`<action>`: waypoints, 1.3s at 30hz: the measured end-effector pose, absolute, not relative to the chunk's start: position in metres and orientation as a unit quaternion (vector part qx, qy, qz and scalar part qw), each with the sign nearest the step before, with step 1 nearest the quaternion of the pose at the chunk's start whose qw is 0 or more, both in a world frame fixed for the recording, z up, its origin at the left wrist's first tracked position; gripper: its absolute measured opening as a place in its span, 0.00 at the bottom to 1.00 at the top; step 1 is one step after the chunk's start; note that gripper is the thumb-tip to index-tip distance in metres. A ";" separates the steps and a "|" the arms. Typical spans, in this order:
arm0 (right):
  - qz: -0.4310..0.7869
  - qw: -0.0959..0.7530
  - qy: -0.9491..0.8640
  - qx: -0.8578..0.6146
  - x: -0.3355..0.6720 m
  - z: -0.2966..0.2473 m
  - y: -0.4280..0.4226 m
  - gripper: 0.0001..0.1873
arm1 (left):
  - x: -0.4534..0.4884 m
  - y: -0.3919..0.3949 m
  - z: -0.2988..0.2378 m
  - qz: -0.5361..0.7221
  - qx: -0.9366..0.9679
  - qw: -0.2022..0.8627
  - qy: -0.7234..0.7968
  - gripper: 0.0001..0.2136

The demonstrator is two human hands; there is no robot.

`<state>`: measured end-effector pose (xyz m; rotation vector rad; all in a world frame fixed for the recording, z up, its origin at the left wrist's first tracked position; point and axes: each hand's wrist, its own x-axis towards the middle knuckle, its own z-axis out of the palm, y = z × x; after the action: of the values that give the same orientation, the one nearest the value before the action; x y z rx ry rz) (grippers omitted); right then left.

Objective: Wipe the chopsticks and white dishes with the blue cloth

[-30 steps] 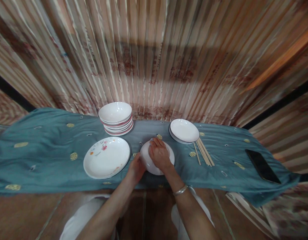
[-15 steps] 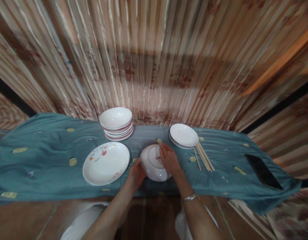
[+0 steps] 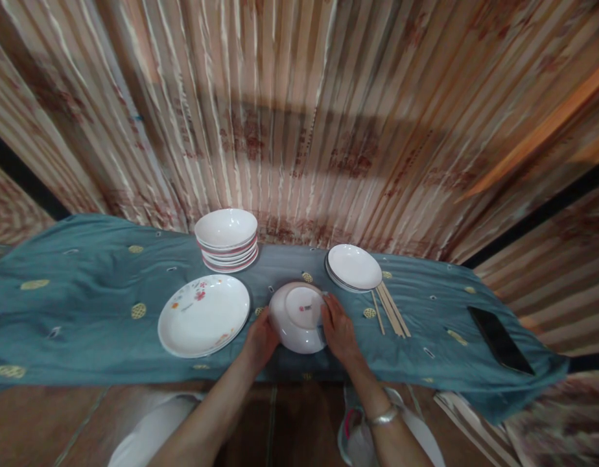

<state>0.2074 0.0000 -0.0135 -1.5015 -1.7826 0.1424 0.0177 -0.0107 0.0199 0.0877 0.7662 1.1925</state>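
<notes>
A white bowl (image 3: 299,332) is held with its underside towards me, so its foot ring and a small red mark show. My left hand (image 3: 261,338) grips its left side, the fingertips hidden behind it. On the right side, my right hand (image 3: 339,325) is closed on the rim, with a silver bracelet at the wrist. Left of the bowl lies a large oval plate (image 3: 207,318) with a floral print, apparently on top of another. Behind that plate stands a stack of white bowls (image 3: 226,237) with red bands.
Small white plates (image 3: 355,266) are stacked at the back right, with several wooden chopsticks (image 3: 393,311) beside them. A black phone (image 3: 500,340) lies near the right end of the teal cloth (image 3: 100,292). A pleated curtain (image 3: 290,130) hangs behind.
My right hand has slid from the bowl's base to its right edge, uncovering the mark on the foot. The bowl stays in nearly the same place. The view has shifted slightly.
</notes>
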 end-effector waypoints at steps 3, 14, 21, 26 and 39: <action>0.067 0.416 -0.693 -0.585 0.208 -0.016 -0.012 0.24 | 0.019 -0.011 0.022 0.562 0.042 0.752 0.343 0.11; 0.093 0.383 -0.697 -0.599 0.202 -0.013 -0.051 0.27 | 0.024 -0.010 0.028 0.571 0.027 0.739 0.356 0.10; 0.033 0.363 -0.736 -0.571 0.191 -0.018 -0.071 0.32 | 0.027 -0.012 0.037 0.563 0.019 0.730 0.387 0.12; 0.001 0.324 -0.774 -0.543 0.184 -0.015 -0.083 0.36 | 0.028 -0.013 0.038 0.566 0.026 0.723 0.395 0.15; -0.060 0.253 -0.840 -0.476 0.170 -0.011 -0.079 0.36 | 0.028 -0.011 0.035 0.567 0.020 0.744 0.352 0.19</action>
<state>0.1699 -0.0789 -0.0114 -1.2946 -2.2825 -0.1623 0.0277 -0.0111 0.0346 0.0443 0.7714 1.2420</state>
